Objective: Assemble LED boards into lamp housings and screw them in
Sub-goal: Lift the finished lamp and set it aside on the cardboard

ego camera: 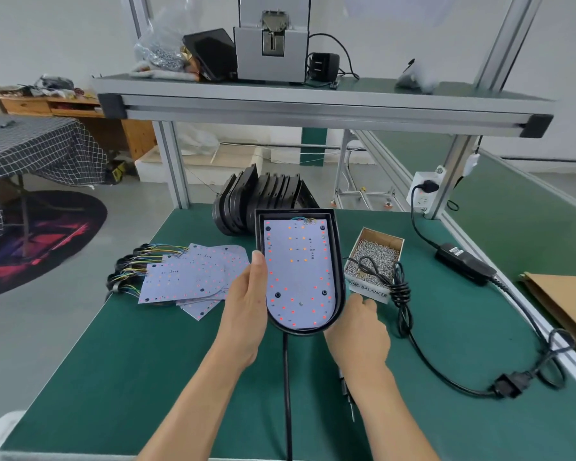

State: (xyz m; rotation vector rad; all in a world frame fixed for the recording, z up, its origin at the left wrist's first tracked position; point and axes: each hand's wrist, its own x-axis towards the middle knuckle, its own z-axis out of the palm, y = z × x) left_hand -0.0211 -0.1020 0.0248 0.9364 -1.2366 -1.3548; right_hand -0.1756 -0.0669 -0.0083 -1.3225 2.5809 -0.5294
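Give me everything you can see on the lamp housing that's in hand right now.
The lamp housing is a black, plastic-looking shell, square at the far end and rounded at the near end, held tilted above the green table. A pale LED board with red and orange dots sits inside; thin wires show at its far end. The left hand grips its left edge, the right hand supports the lower right. A black cable leaves the rounded end.

Assembly workshop, aluminium-frame workbench (pixel 313 104), green mat (pixel 130 361), screw box (pixel 374 257)

A checked cloth (pixel 30 144) covers a side table beside a dark patterned rug (pixel 44 237) on the floor.
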